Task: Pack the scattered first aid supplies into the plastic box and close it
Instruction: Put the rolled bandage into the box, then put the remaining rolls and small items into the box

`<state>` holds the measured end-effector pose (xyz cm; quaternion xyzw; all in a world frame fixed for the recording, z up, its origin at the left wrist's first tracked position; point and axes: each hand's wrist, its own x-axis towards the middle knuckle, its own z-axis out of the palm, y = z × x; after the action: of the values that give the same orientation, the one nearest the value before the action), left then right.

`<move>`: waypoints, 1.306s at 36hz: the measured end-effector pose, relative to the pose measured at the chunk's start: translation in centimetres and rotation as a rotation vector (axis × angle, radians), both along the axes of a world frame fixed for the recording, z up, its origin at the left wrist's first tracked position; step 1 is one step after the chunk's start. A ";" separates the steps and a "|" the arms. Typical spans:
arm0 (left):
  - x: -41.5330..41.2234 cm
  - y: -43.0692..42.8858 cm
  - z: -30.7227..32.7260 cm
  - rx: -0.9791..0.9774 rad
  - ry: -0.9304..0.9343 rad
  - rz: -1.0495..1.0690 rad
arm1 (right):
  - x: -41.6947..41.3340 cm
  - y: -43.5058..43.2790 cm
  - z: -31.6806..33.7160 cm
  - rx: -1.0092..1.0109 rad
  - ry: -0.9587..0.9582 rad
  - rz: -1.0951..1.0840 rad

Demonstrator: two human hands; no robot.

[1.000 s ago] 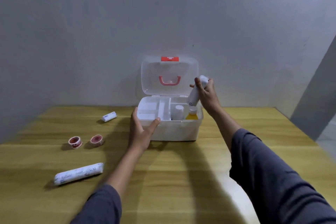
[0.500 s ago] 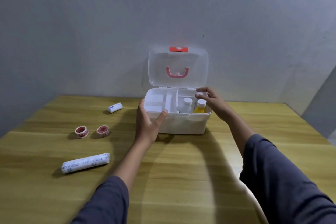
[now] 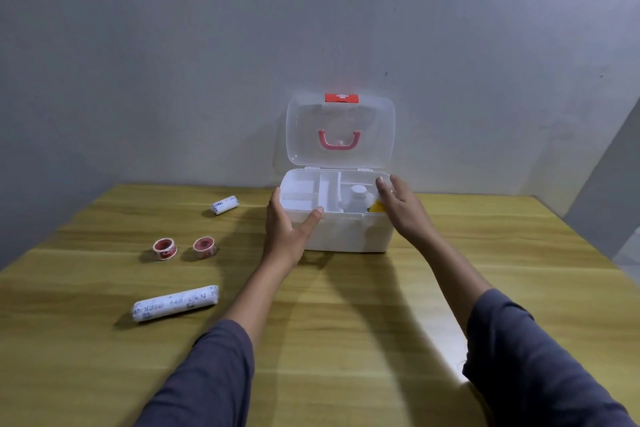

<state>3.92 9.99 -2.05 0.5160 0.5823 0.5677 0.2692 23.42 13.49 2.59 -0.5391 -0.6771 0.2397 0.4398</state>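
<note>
A white plastic box (image 3: pixel 349 236) stands on the wooden table with its clear lid (image 3: pixel 341 130) upright and a red handle on it. Inside stand a white bottle (image 3: pixel 356 198) and a yellow bottle (image 3: pixel 376 206), partly hidden by my right hand (image 3: pixel 401 211), which hovers open over the box's right rim. My left hand (image 3: pixel 289 229) grips the box's front left corner, thumb on the rim. To the left lie a long bandage roll (image 3: pixel 176 303), a small bandage roll (image 3: pixel 225 204) and two red tape rolls (image 3: pixel 165 248) (image 3: pixel 204 247).
The wooden table (image 3: pixel 346 322) runs to a grey wall behind the box. Its right edge shows at the far right, next to a darker wall panel (image 3: pixel 609 177).
My right hand set a white bottle down into the box's right compartment, let it go and is drawing back over the rim. My left hand stays on the box.
</note>
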 end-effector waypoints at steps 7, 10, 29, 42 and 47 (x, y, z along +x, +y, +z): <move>-0.4 -0.2 0.2 -0.030 0.012 -0.039 | -0.8 -0.3 -0.5 0.061 -0.064 -0.080; -0.6 -0.5 0.6 -0.042 0.023 -0.065 | -0.8 -0.3 -0.6 0.069 -0.073 -0.101; -13.0 -10.9 -1.8 -0.168 0.829 0.130 | -1.2 -1.4 0.0 0.051 -0.075 -0.107; -15.0 -7.7 -1.6 -0.448 0.895 0.225 | -1.5 -1.6 0.1 0.057 -0.033 -0.139; -15.0 -6.4 -1.7 -0.453 0.948 0.179 | -1.5 -1.6 0.0 0.072 -0.026 -0.141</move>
<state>-11.12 3.55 -3.72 0.5932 0.7897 0.1530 0.0317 21.89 11.90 2.61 -0.5725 -0.6513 0.1765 0.4657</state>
